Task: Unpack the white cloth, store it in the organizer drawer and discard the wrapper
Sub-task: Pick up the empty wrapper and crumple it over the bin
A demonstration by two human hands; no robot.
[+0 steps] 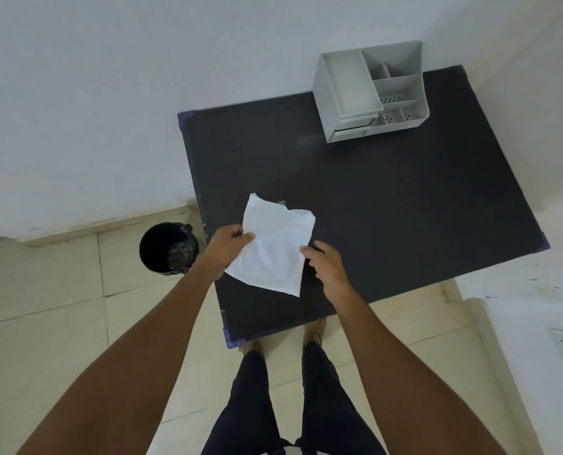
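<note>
The white cloth (275, 247) is held flat above the near left part of the black tabletop (404, 198). The left hand (228, 249) pinches its left edge between thumb and fingers; the right hand (326, 266) touches its right edge, fingers loosely curled. A grey organizer (370, 90) stands at the far side by the white wall. A black bin (167, 247) sits on the pale tiled floor to the left.

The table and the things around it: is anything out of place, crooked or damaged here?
Little stands out. The organizer sits turned at an angle to the table edges, at the far corner. The white cloth has an uneven, ragged far edge. The bin on the floor stands upright, and nothing is spilled.
</note>
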